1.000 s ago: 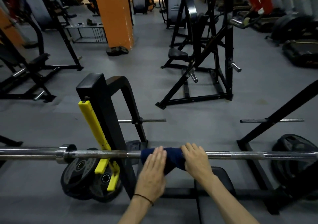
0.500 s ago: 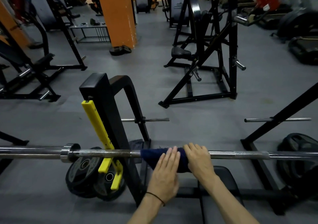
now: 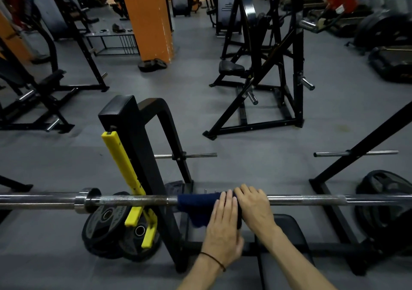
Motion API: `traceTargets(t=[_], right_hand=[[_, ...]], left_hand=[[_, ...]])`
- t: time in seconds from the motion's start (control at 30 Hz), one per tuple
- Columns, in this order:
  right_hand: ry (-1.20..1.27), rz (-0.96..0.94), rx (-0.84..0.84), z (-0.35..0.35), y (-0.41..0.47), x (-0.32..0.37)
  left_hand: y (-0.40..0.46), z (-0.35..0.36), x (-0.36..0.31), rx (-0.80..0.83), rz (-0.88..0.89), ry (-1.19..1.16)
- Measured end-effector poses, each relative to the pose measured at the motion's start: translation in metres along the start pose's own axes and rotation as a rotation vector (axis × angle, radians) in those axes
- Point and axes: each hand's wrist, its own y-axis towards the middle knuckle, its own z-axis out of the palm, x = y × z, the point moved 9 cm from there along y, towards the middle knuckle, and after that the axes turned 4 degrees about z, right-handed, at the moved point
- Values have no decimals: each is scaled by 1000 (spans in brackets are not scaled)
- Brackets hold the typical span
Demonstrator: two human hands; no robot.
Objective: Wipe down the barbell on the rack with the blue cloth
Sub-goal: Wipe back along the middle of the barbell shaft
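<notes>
From the head view, the barbell [image 3: 138, 201] lies level across the rack [image 3: 142, 160], its shaft running from the left edge of the picture to the right, resting against the black upright beside the yellow guard [image 3: 124, 167]. The blue cloth [image 3: 196, 205] is draped over the shaft just right of that upright, part of it hanging below the bar, so the fabric covers the top and near side of the steel.

The left hand [image 3: 223, 223] lies flat on the cloth with fingers straight and together, pressing it against the bar rather than closing round it; a flat palm probably spreads the pressure and keeps the fabric from bunching. The right hand [image 3: 252, 202] sits just beside it, touching it, with fingers curled over the top of the shaft at the cloth's right end. It seems to pin that end so the cloth stays wrapped, though how much fabric lies under its fingers is hidden.

Below the hands, the near end of the bench [image 3: 287, 227] shows dark under the bar. Weight plates [image 3: 104, 225] lean at the foot of the left upright, and another plate [image 3: 385, 200] stands at the right edge.

Judging by the bare steel on both sides of the cloth, much of the shaft may remain to be wiped.
</notes>
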Motion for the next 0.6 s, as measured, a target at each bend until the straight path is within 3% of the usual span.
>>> traceTargets(t=[0.17, 0.3, 0.4, 0.43, 0.53, 0.6], right_hand=[[-18, 14, 47, 2, 2, -4], [-9, 1, 42, 1, 1, -1], [-21, -45, 64, 0, 5, -2], [-29, -64, 65, 1, 7, -3], [-35, -76, 117, 10, 10, -5], [-59, -97, 185, 13, 12, -4]], left_hand=[[-34, -19, 77, 11, -35, 83], [-63, -33, 140, -61, -228, 128], [-43, -22, 125, -58, -434, 60], [-29, -16, 102, -39, -430, 13], [7, -2, 11, -18, -149, -60], [11, -2, -7, -15, -33, -62]])
